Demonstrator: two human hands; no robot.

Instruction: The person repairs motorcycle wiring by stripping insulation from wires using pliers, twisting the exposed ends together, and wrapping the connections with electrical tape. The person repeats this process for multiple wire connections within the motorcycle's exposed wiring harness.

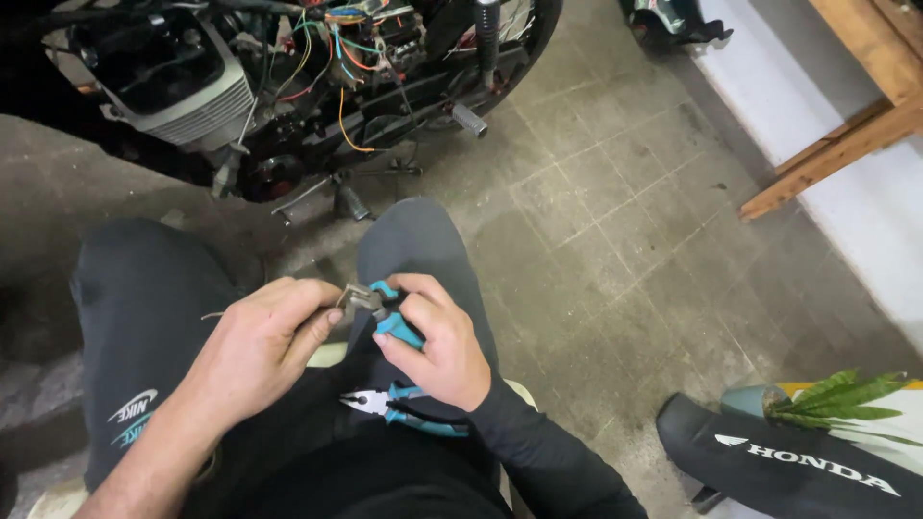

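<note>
Grey tiled floor, motorbike engine up top with loose coloured wires hanging out. Person sits, knees in dark trousers. Right hand closed round teal-handled cutters, jaws biting at small grey bit. Left hand pinches thin wire right at cutter tip. Second pliers rest on lap, just below right hand. Step looks like trimming wire end; needs steady squeeze, wire held still.
</note>
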